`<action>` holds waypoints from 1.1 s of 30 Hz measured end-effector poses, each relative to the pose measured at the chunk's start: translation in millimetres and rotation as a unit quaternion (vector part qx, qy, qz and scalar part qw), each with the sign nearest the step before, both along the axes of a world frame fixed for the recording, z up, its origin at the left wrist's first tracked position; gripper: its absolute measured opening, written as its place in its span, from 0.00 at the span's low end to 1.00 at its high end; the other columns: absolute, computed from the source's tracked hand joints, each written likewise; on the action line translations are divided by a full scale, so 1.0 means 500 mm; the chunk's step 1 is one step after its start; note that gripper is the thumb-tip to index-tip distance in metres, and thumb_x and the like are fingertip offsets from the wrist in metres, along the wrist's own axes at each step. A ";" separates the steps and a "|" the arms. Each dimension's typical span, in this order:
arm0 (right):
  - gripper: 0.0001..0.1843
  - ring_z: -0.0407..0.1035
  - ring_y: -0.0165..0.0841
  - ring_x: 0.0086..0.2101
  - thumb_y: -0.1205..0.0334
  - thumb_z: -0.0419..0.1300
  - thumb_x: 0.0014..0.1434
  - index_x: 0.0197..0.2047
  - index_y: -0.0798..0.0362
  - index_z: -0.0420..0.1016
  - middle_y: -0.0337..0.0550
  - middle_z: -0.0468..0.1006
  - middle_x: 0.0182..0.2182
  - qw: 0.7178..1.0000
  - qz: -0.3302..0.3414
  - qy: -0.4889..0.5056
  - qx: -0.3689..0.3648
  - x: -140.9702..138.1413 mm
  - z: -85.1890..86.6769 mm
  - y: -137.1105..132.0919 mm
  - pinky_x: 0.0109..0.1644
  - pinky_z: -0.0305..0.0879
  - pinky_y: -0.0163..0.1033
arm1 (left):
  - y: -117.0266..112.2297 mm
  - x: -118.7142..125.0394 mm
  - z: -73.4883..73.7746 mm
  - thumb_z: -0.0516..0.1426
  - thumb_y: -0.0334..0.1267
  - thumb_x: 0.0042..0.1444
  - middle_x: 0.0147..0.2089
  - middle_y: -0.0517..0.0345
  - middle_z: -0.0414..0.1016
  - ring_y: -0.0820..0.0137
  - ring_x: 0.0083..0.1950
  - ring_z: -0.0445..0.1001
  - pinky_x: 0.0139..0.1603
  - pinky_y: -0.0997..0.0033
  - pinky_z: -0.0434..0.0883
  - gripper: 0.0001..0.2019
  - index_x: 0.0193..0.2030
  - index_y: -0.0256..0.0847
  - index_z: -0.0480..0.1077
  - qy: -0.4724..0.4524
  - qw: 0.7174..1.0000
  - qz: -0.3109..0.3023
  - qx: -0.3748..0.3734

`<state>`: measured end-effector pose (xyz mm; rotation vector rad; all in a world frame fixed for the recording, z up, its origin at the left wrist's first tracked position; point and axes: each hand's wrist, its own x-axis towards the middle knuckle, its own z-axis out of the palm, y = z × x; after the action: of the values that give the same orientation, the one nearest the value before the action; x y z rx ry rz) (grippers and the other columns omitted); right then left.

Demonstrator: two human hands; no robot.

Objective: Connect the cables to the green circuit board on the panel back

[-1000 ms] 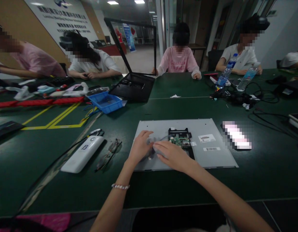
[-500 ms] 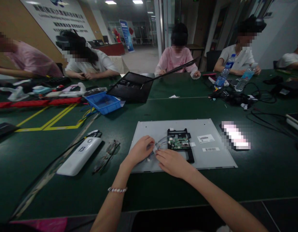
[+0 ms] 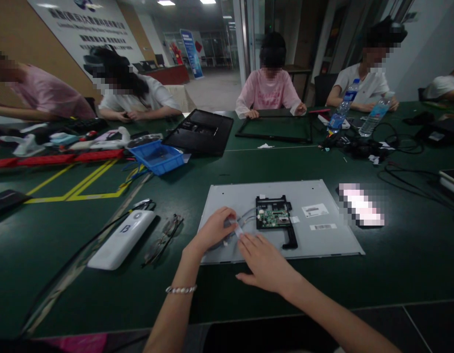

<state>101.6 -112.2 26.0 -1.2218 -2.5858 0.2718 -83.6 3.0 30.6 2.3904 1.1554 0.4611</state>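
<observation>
both hands on grey panel (image 3: 315, 240). left hand (image 3: 212, 229) fingers pinch a small cable connector (image 3: 237, 228). right hand (image 3: 265, 262) fingers loosely spread, fingertips touching it.

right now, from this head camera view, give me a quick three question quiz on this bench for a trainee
1. True or false: the green circuit board lies on the flat grey metal panel.
2. Which of these lies nearest the left hand? A blue plastic tray; B thin-framed spectacles; C clear water bottle.
3. Fill the gap: fingertips of the left hand and the right hand meet at thin grey ___ running to the board.
Key: 1 true; 2 B; 3 wires.
</observation>
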 end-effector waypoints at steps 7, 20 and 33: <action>0.34 0.53 0.45 0.60 0.47 0.51 0.60 0.61 0.64 0.59 0.60 0.60 0.61 0.999 -0.030 0.020 -0.018 -0.002 0.005 -0.010 0.61 0.52 0.53 | -0.008 0.000 -0.003 0.58 0.40 0.50 0.41 0.55 0.67 0.63 0.44 0.67 0.46 0.63 0.65 0.12 0.41 0.41 0.65 0.036 0.999 -0.006 0.023; 0.27 0.56 0.44 0.59 0.57 0.52 0.61 0.59 0.64 0.60 0.59 0.64 0.58 0.997 -0.068 0.007 -0.023 -0.017 0.012 -0.031 0.61 0.55 0.51 | -0.002 -0.004 0.000 0.56 0.37 0.52 0.41 0.55 0.68 0.64 0.44 0.67 0.46 0.63 0.65 0.09 0.41 0.41 0.66 0.042 0.999 -0.007 0.022; 0.24 0.58 0.43 0.58 0.61 0.52 0.62 0.59 0.62 0.61 0.57 0.65 0.58 0.996 -0.091 -0.001 0.002 -0.028 -0.008 -0.037 0.60 0.56 0.50 | 0.016 -0.016 -0.021 0.51 0.31 0.52 0.36 0.56 0.69 0.66 0.39 0.70 0.42 0.65 0.67 0.05 0.35 0.41 0.67 0.026 0.997 0.068 0.039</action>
<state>87.6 -130.5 21.9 -1.4443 -2.4544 0.2267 -91.9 10.8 20.3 2.4121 1.3515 0.5000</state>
